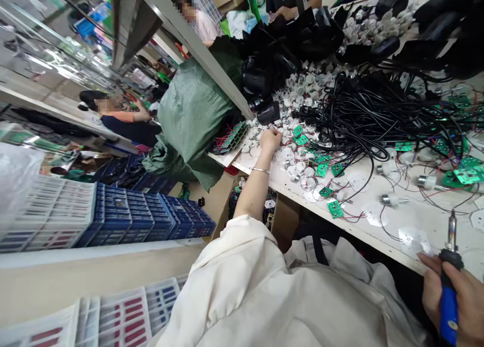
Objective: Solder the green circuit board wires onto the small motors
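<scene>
My left hand (270,141) rests curled at the bench's near edge among small white round parts (260,144), and its fingers hide whatever lies under them. A silver bangle (260,170) circles that wrist. My right hand (469,301) grips a blue-handled soldering iron (448,301) upright at the lower right, its metal tip pointing away from the bench. Small green circuit boards (335,209) with red and black wires lie scattered over the white bench (416,221). Several silver cylindrical parts (427,182) with leads lie close to the iron.
A tangle of black cables (372,120) and black housings (268,113) fill the bench's far side. A green woven sack (191,110) stands beyond it. Blue crates (128,216) and white crates (56,211) sit left. Co-workers (128,117) are nearby.
</scene>
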Motion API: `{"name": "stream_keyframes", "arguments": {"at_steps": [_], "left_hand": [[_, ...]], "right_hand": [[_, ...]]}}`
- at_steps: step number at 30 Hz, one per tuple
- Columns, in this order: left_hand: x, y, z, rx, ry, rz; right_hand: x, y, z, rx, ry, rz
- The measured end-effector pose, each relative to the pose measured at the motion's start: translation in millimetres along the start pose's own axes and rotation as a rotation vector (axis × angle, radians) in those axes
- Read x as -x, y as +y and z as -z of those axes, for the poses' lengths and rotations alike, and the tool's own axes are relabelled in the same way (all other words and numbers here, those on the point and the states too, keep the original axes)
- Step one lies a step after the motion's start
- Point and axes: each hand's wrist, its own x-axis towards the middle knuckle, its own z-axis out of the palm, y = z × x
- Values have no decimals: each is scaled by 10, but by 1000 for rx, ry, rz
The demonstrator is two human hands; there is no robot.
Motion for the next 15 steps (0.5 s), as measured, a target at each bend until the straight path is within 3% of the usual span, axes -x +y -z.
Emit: {"name": "stream_keyframes", "arguments": {"at_steps": [3, 5, 9, 11, 15], "left_hand": [[122, 95, 43, -26, 81, -89], [221, 235, 31, -28, 95, -216], [415, 579, -113, -37, -65, -521], [470, 702, -185, -70, -107, -569], [484, 765, -208, -136, -95, -534]], "right_hand": [[-102, -61, -33, 54, 143, 237], [-172, -116, -48, 44, 137, 266], [-255, -185, -58, 23, 140, 241], [-262, -189, -67, 23, 168, 253], [-247, -161, -110, 44, 213, 298]]}}
